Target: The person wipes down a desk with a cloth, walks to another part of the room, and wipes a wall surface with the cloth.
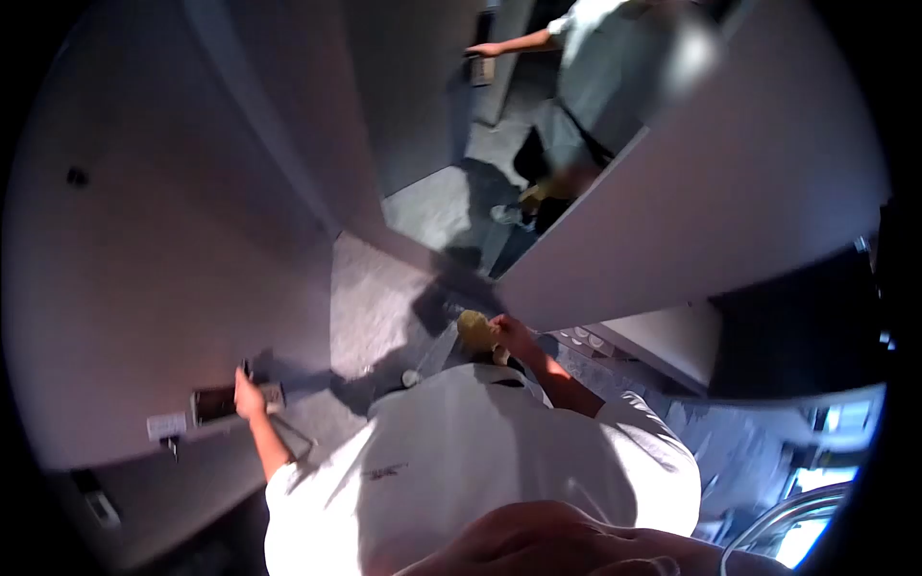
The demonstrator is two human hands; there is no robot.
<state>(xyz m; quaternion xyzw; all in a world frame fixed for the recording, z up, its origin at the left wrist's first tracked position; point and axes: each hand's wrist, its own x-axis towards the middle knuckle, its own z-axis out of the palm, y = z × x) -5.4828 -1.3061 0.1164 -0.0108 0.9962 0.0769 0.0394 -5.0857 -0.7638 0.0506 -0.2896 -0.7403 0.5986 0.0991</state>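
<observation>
A: How is the left arm posed?
B: It is reached forward from the sleeve, out to the left of the shirt (447, 437), with the forearm bared.
A: And the left hand (249, 396)?
B: It is set at the door (192, 250), where its fingers seem to be closed round the dark handle (246, 368); the finer grip is too small to be told. A key (172, 446) is seen hanging near it, farther left.
A: Where is the right hand (512, 333) carried?
B: In front of the body, above the floor (370, 293). The forearm is slanted inward from the right sleeve.
A: Is anything held there?
B: Yes, a yellow item (474, 329) is pinched at its right edge by the fingers. Its material cannot be told. It is held well apart from the handle.
</observation>
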